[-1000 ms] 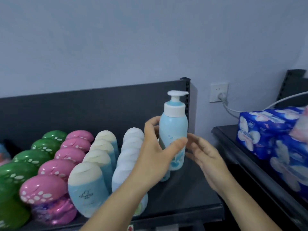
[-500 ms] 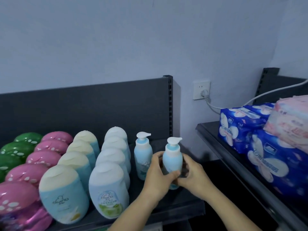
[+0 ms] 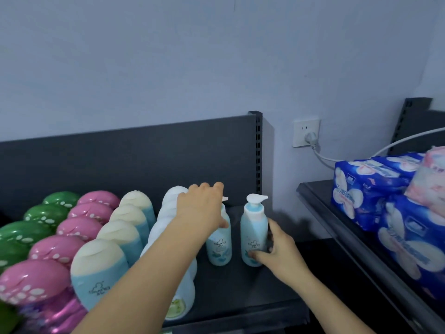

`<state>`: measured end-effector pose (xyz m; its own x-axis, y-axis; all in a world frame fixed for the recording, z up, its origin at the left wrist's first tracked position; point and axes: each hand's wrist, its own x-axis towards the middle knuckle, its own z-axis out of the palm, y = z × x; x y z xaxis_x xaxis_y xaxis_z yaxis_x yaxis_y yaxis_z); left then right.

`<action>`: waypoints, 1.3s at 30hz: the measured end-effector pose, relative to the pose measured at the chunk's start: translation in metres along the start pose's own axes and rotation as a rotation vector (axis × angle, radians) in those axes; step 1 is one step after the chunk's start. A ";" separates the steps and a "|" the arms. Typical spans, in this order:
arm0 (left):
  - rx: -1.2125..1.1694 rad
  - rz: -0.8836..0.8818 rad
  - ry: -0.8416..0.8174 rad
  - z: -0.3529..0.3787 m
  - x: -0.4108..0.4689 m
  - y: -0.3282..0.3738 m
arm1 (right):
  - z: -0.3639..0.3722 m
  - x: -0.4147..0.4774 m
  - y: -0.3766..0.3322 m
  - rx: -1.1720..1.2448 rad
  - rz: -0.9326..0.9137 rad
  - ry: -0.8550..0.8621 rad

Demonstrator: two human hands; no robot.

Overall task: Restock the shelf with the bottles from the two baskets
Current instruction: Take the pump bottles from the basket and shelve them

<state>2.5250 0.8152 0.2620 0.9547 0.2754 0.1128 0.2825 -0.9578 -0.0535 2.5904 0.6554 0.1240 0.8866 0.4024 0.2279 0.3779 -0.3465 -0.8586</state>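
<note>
The left hand [image 3: 202,208] hid the left bottle's [image 3: 219,249] neck and most of its pump. The right hand's [image 3: 281,251] fingertips vanished behind the right bottle [image 3: 254,227]. The nearest pink bottle [image 3: 31,285] was blurred, cropped.

Left hand [image 3: 202,208] outstretched, palm down; right hand [image 3: 279,251] curled, gripping.

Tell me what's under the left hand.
A pump bottle stands under the left hand. Its lower body and nozzle tip show; the hand covers its neck and pump head, so contact there cannot be seen.
</note>
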 end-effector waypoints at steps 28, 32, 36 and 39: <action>-0.157 0.156 0.159 -0.030 -0.038 -0.044 | 0.007 -0.045 -0.056 0.048 -0.134 0.434; -0.128 0.149 0.367 -0.047 -0.088 -0.097 | 0.039 -0.067 -0.116 0.017 -0.336 0.431; -0.067 0.063 0.529 -0.036 -0.149 -0.183 | 0.096 -0.085 -0.181 -0.021 -0.498 0.326; -0.011 -0.006 0.612 -0.020 -0.204 -0.266 | 0.153 -0.103 -0.226 -0.054 -0.599 0.240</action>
<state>2.2536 1.0122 0.2729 0.7253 0.1863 0.6627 0.2838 -0.9580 -0.0413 2.3730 0.8217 0.2245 0.5503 0.3410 0.7622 0.8332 -0.1652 -0.5277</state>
